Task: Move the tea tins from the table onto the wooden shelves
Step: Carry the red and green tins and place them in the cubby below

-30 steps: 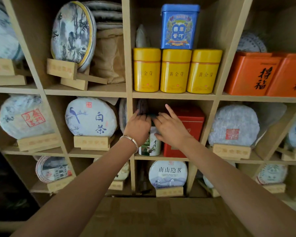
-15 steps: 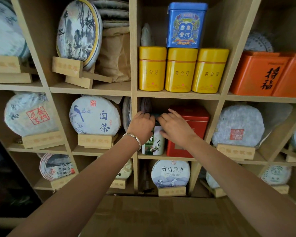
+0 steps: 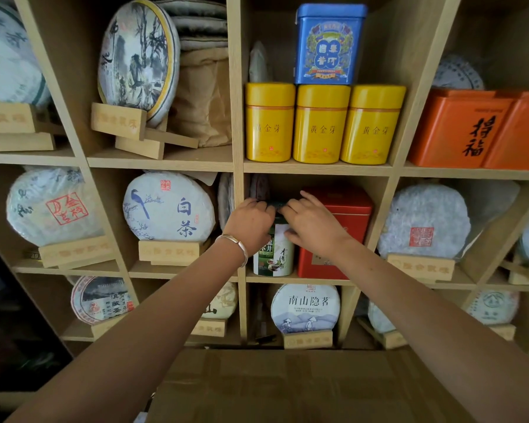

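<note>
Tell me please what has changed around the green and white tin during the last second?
The right hand lowered its raised fingers and closed onto the top of the green and white tin; the left hand kept its grip there. The tin stayed upright on the shelf beside the red tin.

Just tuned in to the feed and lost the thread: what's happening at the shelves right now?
A person has both hands on the top of a green and white tea tin standing in a middle cubby beside a red tin. The left hand and right hand curl round its lid from either side. The tin already rests on the wooden shelf. Three yellow tins and a blue tin fill the cubby above.
</note>
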Action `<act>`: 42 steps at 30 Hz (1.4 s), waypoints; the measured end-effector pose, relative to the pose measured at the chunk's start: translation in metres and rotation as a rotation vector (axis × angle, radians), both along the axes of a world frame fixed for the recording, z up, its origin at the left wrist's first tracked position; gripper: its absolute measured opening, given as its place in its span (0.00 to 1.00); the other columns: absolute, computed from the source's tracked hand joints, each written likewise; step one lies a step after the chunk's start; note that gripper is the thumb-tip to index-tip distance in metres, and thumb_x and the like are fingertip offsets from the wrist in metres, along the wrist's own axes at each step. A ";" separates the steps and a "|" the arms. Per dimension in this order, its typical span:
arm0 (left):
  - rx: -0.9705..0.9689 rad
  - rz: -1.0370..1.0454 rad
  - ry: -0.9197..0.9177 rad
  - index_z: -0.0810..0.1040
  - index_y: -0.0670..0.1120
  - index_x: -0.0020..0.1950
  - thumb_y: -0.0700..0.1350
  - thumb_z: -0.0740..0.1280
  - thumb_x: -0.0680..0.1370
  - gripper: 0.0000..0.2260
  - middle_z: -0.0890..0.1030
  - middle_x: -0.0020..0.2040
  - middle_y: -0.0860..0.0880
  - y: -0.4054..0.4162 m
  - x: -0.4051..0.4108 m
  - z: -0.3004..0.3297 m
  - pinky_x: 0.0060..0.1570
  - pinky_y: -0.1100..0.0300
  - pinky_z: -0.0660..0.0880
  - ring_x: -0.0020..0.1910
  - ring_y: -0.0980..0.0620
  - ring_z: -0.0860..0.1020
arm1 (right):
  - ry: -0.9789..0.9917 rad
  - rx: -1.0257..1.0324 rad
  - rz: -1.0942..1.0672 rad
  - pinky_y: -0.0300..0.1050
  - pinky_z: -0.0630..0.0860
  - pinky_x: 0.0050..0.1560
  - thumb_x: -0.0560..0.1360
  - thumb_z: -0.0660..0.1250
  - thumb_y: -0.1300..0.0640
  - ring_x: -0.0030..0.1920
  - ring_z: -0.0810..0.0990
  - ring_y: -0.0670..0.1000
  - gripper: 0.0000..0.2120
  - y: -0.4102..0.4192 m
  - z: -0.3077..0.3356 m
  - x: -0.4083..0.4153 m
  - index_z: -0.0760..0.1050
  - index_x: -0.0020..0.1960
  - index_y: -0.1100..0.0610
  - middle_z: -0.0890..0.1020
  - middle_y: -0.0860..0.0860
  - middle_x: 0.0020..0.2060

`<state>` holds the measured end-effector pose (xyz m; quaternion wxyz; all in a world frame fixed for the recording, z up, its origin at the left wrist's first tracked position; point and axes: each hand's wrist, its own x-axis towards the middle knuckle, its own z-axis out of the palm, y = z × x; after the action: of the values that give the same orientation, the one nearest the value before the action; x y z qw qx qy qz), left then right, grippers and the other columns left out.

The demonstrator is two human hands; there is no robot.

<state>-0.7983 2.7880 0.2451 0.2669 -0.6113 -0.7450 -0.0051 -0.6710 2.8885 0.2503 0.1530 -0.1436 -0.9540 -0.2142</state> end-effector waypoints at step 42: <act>-0.032 -0.022 0.000 0.72 0.43 0.64 0.50 0.67 0.75 0.20 0.78 0.59 0.45 0.000 -0.006 0.002 0.66 0.58 0.60 0.60 0.46 0.74 | 0.056 -0.036 0.020 0.50 0.55 0.66 0.77 0.63 0.48 0.59 0.73 0.55 0.20 0.003 0.003 0.001 0.70 0.65 0.57 0.74 0.54 0.58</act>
<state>-0.8041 2.7879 0.2472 0.2571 -0.6239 -0.7380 0.0040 -0.6699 2.8912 0.2536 0.1791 -0.1427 -0.9545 -0.1912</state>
